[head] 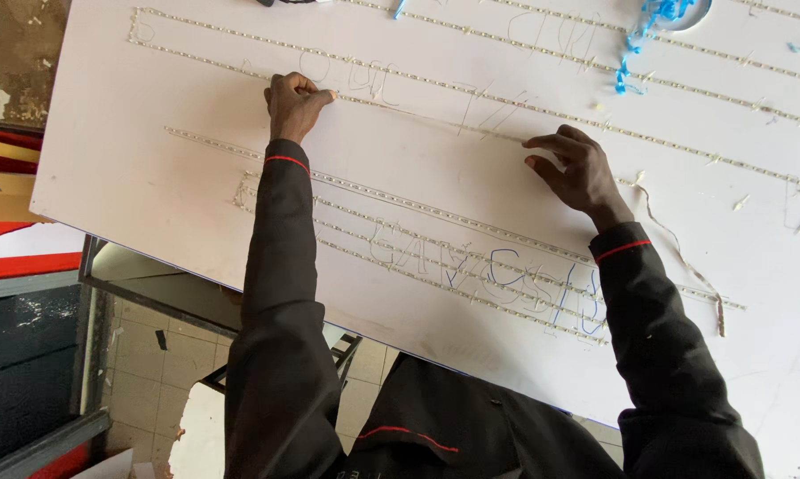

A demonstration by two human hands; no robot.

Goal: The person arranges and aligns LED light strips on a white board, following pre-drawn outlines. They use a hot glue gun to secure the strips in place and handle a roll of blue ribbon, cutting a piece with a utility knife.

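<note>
- Large white board (151,168) filling most of the view, tilted so its lower edge runs from upper left down to lower right.
- Thin LED strip (435,113) lying flat on the board between both hands, long axis running from upper left to lower right, nearly parallel to the board's long edge.
- Left hand (295,102) curled closed, thumb and forefinger pinching the strip's left stretch against the board, knuckles turned upward.
- Right hand (575,168) half open, fingers (546,142) bent and pointing left, fingertips pressing down at the same strip further right.
- Both arms in dark sleeves (280,266) with a thin red band at each cuff, reaching up across the board from the bottom.
- More strips (417,208) laid in parallel rows above and below, all slanting the same way, several crossing faint pencilled lettering.
- Blue shreds (635,44) scattered near the top edge, well apart from either hand.
- Peeled backing strip (675,239) curling down just right of the right wrist.
- Tiled floor (147,355) and a dark metal frame (133,288) showing below the board's left corner.
</note>
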